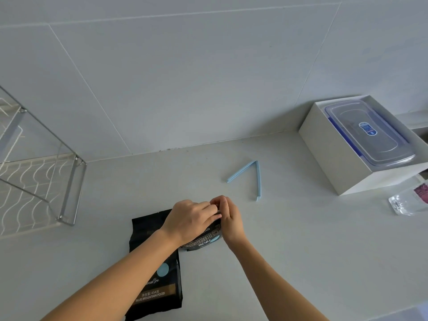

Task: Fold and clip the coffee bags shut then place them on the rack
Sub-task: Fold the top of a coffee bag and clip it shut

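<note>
Two black coffee bags lie on the white counter. The larger bag lies flat near the front, partly under my left forearm. The smaller bag sits just right of it, mostly hidden by my hands. My left hand and my right hand meet over the smaller bag's top edge, fingers curled and pinching it. A light blue sealing clip lies open in a V shape on the counter, beyond and right of my hands. The wire rack stands at the left.
A white box holding a clear lidded plastic container stands at the back right. A clear plastic packet lies at the right edge. The tiled wall rises behind the counter.
</note>
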### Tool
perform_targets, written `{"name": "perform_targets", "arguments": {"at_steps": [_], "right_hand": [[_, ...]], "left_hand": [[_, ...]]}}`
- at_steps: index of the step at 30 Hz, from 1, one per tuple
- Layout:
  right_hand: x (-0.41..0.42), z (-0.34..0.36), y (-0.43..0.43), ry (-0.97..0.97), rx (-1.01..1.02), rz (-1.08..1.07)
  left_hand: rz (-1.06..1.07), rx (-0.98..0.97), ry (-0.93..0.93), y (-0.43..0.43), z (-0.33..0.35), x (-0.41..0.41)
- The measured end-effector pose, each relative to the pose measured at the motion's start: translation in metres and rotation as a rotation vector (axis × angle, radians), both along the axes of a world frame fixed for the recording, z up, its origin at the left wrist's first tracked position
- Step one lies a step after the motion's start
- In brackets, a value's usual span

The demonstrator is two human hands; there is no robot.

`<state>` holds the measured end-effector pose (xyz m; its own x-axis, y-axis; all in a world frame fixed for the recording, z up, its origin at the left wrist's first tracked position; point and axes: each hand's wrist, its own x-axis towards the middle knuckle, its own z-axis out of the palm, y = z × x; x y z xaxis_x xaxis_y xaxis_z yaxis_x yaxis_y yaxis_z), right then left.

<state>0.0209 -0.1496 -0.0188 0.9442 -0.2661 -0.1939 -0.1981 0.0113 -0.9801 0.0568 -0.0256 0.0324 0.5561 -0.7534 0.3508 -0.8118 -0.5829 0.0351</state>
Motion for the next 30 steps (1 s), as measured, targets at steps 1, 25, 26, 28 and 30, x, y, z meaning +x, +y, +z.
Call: {"name": "perform_targets", "arguments": {"at_steps": [1, 25, 26, 28, 30], "right_hand": [[0.000, 0.000, -0.002, 0.006, -0.006, 0.004], [-0.010, -0.017, -0.009, 0.141, 0.089, 0.069], [-0.009, -0.020, -0.008, 0.188, 0.137, 0.039], [-0.010, -0.024, -0.011, 0.258, 0.196, 0.018], [-0.011, -0.026, -0.016, 0.278, 0.216, 0.064]], "left_hand": [[-0.004, 0.002, -0.008, -0.002, 0.000, -0.001], [0.592, -0.836, 1.203, 0.031, -0.058, -0.036], [0.617, -0.816, 1.225, 0.027, -0.060, -0.034], [0.637, -0.828, 1.278, 0.023, -0.063, -0.032], [0.649, -0.860, 1.301, 0.022, -0.064, -0.032]]}}
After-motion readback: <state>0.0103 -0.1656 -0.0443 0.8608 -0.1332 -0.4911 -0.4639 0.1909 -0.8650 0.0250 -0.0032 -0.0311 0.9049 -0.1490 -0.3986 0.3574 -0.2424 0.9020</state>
